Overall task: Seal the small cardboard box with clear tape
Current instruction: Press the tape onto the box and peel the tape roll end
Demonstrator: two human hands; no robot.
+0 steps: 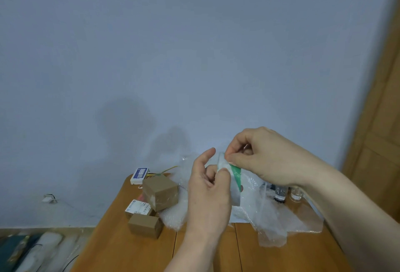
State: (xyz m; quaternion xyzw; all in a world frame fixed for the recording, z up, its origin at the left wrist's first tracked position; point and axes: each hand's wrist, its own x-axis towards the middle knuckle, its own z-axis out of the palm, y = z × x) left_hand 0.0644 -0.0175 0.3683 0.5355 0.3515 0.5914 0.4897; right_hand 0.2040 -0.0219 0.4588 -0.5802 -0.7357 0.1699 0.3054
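I hold a roll of clear tape (pixel 235 177) with a green inner core above the wooden table (pixel 134 254). My left hand (pixel 207 191) grips the roll from the left, thumb and fingers on its side. With thumb and forefinger, my right hand (pixel 266 156) pinches the roll's upper rim. A small plain cardboard box (pixel 145 226) lies shut on the table, left of and below my hands. Behind it stand a larger cardboard box (pixel 161 191) with shiny tape on it and a small box with a white label (pixel 138 207).
Crumpled bubble wrap (pixel 275 226) spreads over the table under and to the right of my hands. Small bottles (pixel 281 193) stand at the back right. A white device with coloured wires (pixel 139 175) lies at the far left corner. A blue wall rises behind.
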